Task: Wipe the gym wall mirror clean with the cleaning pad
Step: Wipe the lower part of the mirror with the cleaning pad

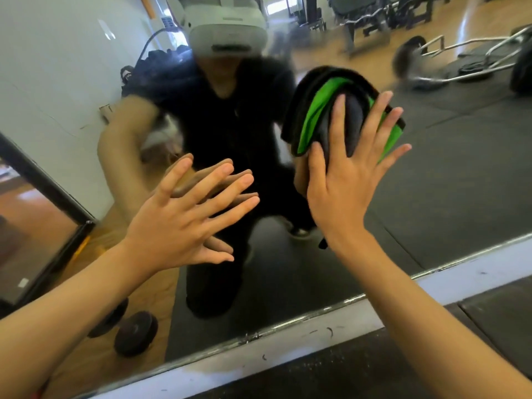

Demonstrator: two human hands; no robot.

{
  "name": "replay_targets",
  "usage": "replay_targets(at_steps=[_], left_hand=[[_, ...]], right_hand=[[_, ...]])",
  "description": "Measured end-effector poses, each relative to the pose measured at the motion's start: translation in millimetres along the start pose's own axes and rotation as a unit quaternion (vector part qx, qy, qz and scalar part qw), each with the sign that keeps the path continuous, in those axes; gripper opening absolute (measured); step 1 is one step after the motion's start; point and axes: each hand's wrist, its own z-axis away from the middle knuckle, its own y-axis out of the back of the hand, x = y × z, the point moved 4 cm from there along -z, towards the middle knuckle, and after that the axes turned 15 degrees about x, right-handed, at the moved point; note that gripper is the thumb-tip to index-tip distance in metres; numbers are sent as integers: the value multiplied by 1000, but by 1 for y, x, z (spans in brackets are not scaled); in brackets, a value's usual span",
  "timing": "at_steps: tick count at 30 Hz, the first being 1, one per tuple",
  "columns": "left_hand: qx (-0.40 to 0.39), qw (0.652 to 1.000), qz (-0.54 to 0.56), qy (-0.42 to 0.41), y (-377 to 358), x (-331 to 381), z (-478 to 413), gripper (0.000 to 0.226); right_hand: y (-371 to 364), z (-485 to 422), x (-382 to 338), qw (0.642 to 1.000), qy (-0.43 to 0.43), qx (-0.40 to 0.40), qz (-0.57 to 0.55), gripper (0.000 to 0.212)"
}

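Note:
The wall mirror [431,182] fills most of the view and reflects a person in black wearing a headset. My right hand [342,182] presses a black and green cleaning pad [313,110] flat against the glass with fingers spread and straight. To its left, my left hand [184,220] rests on the mirror, fingers spread and straight, holding nothing. Its reflection meets it fingertip to fingertip.
A white ledge [288,335] runs along the mirror's lower edge above dark floor mat [431,355]. A dumbbell [135,332] shows in the reflection at lower left. Reflected gym equipment and a wheeled metal frame [460,56] appear at upper right. A dark frame edge [46,191] stands at left.

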Motion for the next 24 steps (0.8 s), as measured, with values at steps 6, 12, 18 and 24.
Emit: replay_targets(at_steps=[6, 12, 18, 24], left_hand=[[-9, 1000, -4, 2, 7, 1, 1, 97], [7, 1000, -3, 10, 4, 0, 2, 95], [10, 1000, -3, 14, 3, -2, 0, 94], [25, 999, -30, -4, 0, -6, -1, 91]], right_hand=[[3, 61, -19, 992, 97, -83, -14, 53], [2, 52, 13, 994, 104, -24, -30, 53], [18, 174, 117, 988, 98, -118, -17, 56], [29, 198, 152, 968, -219, -109, 58, 64]])
